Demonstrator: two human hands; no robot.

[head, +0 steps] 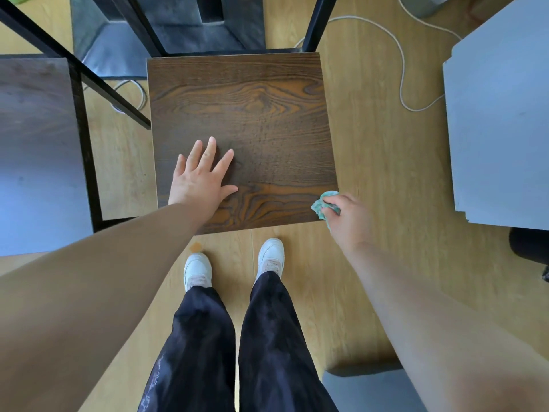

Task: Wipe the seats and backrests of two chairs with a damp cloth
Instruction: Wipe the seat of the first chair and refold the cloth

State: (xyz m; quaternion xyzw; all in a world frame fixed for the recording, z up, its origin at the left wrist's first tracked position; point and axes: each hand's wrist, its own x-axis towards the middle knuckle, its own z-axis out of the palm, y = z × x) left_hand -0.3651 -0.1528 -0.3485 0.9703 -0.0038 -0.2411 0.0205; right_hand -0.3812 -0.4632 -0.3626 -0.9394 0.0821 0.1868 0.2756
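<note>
Your left hand (200,179) lay flat, fingers spread, on dark wooden chair seat (246,114); your right hand (349,217) gripped bunched teal cloth (322,205) at seat's front right corner

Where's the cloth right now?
In the head view the teal cloth is bunched in the right hand, at the near right corner of the dark wooden chair seat.

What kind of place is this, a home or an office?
Probably an office or workroom: a dark wooden chair seat, a grey table beside it, and a white cable on the wood-look floor.
</note>
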